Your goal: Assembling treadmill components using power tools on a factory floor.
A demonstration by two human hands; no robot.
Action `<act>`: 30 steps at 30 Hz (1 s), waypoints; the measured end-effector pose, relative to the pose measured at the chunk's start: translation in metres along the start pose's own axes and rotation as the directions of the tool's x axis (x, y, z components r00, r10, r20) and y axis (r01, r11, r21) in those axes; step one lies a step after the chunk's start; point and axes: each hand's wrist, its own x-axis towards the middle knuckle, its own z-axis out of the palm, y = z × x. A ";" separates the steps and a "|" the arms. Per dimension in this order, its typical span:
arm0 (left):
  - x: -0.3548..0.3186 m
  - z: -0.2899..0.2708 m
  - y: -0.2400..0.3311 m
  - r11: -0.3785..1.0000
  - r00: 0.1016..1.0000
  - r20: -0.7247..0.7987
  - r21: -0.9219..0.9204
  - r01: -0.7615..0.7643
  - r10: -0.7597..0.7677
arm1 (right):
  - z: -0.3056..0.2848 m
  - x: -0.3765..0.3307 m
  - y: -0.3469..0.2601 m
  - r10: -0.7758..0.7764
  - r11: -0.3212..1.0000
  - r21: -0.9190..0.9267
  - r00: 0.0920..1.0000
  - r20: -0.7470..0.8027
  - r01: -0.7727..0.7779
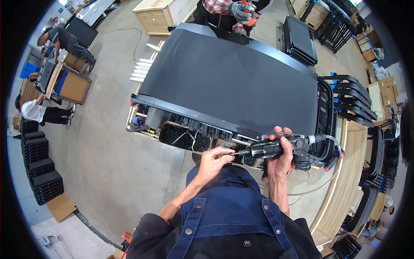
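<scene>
My right hand [281, 156] is wrapped round a black air screwdriver [265, 149], held level with its bit pointing left. Closed in a pinch, my left hand [214, 162] meets the tip of the thin bit [235, 153]. What is between those fingertips is too small to make out. Just beyond both hands lies a large dark grey panel [233, 82] with a metal edge rail [196, 115] along its near side. A pale air hose [338, 149] runs from the screwdriver's right end.
Bins of black screws [174, 134] sit below the panel's near edge. Across the panel, a co-worker's gloved hand [241, 13] holds an orange driver [249, 19]. Black frames [351, 97] are stacked at right, beside a wooden crate [340, 185]. White tubes [141, 70] stick out at left.
</scene>
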 end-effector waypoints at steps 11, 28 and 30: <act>0.021 -0.011 0.012 0.980 0.977 0.113 -0.058 0.189 -0.181 | -0.012 0.005 0.018 0.036 0.997 -0.052 0.962 -0.269 -0.052; 0.042 -0.025 0.027 0.864 0.915 0.074 0.306 -0.399 0.397 | 0.026 0.027 0.023 -0.032 0.975 -0.221 0.962 -0.271 -0.029; 0.041 -0.027 0.031 0.991 0.989 0.114 0.079 -0.109 0.100 | 0.033 0.022 0.022 -0.072 0.973 -0.228 0.973 -0.218 0.021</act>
